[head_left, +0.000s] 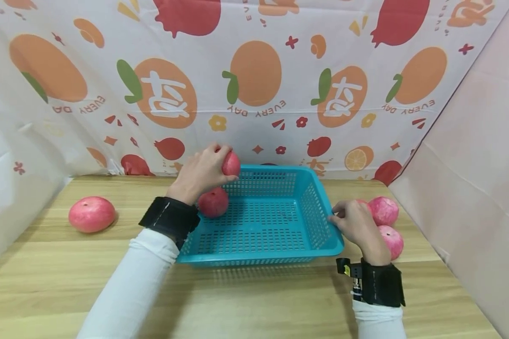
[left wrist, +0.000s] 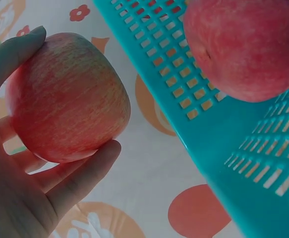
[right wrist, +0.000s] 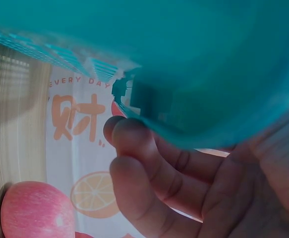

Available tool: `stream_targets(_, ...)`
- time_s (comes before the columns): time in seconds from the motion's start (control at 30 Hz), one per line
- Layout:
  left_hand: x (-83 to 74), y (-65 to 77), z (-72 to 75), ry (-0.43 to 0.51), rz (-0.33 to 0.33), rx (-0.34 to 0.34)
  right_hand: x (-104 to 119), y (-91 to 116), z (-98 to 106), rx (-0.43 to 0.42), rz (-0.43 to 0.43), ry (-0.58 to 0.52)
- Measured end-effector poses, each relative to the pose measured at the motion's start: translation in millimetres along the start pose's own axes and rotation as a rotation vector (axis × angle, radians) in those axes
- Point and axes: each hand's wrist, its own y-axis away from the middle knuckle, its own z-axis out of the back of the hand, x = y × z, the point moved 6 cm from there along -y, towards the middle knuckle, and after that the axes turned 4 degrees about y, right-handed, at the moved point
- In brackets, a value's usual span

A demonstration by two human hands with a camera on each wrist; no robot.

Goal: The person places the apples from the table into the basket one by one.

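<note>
My left hand (head_left: pixel 201 172) grips a red apple (head_left: pixel 231 164) above the back left corner of a teal plastic basket (head_left: pixel 258 258). In the left wrist view, thumb and fingers span that striped apple (left wrist: pixel 70 99), outside the basket's rim (left wrist: pixel 184 136). Another apple (head_left: pixel 213 202) lies inside the basket at its left end, partly covered by the left hand and wrist. At the opposite end, my right hand (head_left: pixel 358 226) holds the basket's right rim, its fingers (right wrist: pixel 134 141) curled at the edge in the right wrist view.
One apple (head_left: pixel 92 214) sits on the wooden table (head_left: pixel 246 301) at the left. To the right of the basket is a group of apples (head_left: pixel 383 210), partly behind the right hand. A fruit-printed cloth (head_left: pixel 297 127) hangs along the back; pale cloth (head_left: pixel 471 188) hangs at the right.
</note>
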Motion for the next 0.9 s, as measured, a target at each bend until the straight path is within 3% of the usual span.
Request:
stream_targets(0.33,-7.6,-6.8,-6.9,0.0,-0.043,0.013,0.2,1.2,1.0,0.014,-0.006,0.019)
stream_targets(0.9,-11.8,-8.8,-19.9,-0.036,-0.047,0.071,2.0,0.4,-0.3,0.01,0.003,0.007)
